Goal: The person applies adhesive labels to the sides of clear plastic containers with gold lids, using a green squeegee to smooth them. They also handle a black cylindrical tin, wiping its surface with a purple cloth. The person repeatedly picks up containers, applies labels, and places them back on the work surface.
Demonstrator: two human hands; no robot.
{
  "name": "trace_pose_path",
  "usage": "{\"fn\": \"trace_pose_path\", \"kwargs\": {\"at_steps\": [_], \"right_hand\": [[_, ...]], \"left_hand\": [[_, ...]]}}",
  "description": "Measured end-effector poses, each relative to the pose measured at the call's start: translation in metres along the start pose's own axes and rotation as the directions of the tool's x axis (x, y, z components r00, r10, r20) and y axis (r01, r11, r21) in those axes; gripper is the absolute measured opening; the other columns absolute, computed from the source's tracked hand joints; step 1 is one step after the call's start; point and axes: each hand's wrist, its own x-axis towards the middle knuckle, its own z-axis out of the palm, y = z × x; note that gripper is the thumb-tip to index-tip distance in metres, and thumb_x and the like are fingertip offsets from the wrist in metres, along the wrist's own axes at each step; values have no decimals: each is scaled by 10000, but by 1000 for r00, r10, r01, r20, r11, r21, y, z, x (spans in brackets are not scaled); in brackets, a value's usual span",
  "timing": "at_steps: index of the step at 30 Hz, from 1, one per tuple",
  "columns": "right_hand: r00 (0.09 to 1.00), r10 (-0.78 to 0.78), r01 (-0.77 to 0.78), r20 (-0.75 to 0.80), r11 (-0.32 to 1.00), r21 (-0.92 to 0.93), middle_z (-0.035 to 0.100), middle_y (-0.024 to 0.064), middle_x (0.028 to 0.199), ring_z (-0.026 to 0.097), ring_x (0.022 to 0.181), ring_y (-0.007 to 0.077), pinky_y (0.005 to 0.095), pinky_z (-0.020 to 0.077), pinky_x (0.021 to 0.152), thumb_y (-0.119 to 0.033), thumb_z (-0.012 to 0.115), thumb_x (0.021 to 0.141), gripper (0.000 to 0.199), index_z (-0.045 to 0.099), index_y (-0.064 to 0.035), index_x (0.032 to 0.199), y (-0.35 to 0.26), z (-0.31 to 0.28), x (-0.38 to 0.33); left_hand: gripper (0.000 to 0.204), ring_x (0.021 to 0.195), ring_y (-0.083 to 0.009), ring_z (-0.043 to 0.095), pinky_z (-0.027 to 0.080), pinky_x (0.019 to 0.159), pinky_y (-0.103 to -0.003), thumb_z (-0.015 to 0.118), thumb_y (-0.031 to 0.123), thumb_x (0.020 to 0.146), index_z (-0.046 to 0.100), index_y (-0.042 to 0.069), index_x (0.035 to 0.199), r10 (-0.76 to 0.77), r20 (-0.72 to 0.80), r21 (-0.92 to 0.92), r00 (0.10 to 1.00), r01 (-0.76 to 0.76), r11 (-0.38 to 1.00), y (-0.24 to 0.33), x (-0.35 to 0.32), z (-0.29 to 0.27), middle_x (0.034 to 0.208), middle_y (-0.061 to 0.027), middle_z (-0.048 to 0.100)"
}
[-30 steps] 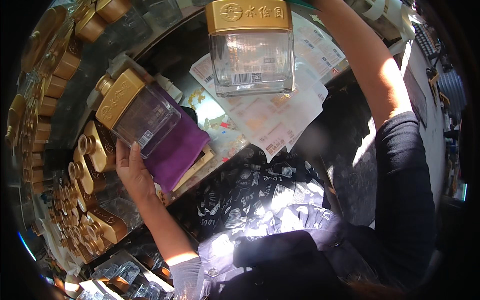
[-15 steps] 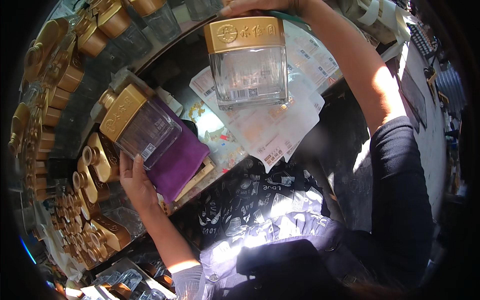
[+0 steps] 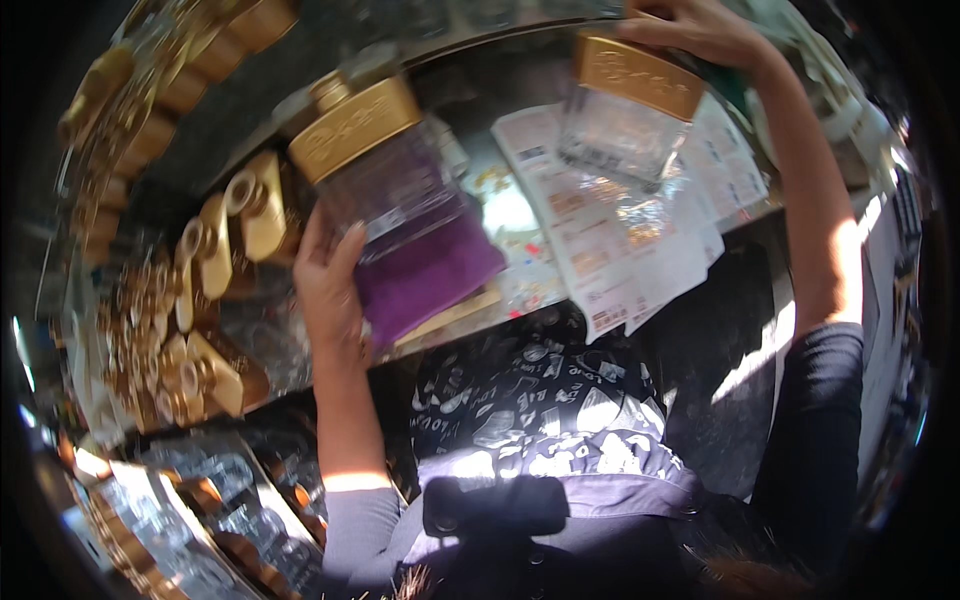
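Fingers of the left hand point(image 3: 328, 290) clasp the left jar point(image 3: 385, 170) at centre-left, gold lid tilted toward upper left, while the right hand point(image 3: 690, 30) grips the second jar point(image 3: 625, 115) by its lid at upper right, well apart.

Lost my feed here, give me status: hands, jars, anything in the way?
Left hand grips gold-lidded clear jar with purple cloth. Right hand holds second gold-lidded jar above printed sheets. Nothing between them.

White printed label sheets point(image 3: 610, 230) mid-table
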Motion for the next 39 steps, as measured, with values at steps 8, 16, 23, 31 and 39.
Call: {"fn": "trace_pose_path", "kwargs": {"at_steps": [8,16,23,31,39], "right_hand": [[951,-165,86,-263,954,-288,403,18,626,358,571,114,309,321,537,-462,669,842,444,513,-49,793,20,55,6],[781,-156,10,-604,971,-238,511,-13,666,485,632,77,240,385,555,-446,698,829,505,624,-118,1206,-33,66,-29],[990,104,-31,-92,811,585,653,70,755,597,765,79,232,443,689,-469,703,817,650,579,22,1225,-117,167,-7],[996,72,-30,-48,809,587,529,-16,553,455,508,36,218,316,462,-434,740,790,592,604,35,1123,-125,184,7],[992,67,11,-103,788,616,486,-41,530,407,495,24,220,276,456,-434,748,783,571,610,28,1089,-121,192,8]], "left_hand": [[594,1225,-215,491,383,1044,-314,637,115,895,360,-99,1375,17,19,-92,1000,-15,996,6,-2,6,1326,-181,502],[504,1219,-230,503,376,1058,-332,488,204,988,361,-86,1381,-46,8,-309,999,46,950,5,-2,1,1332,-178,501],[604,1221,-224,504,407,1028,-312,668,97,870,383,-81,1372,-15,23,-165,1000,19,986,9,-1,10,1319,-183,514],[630,1206,-214,516,436,998,-301,701,62,837,389,-80,1366,-19,0,-167,1000,18,986,10,0,13,1301,-184,527],[589,1160,-197,550,441,990,-297,694,51,839,420,-73,1346,-21,-2,-192,1000,21,981,11,-1,14,1252,-166,566]]}}
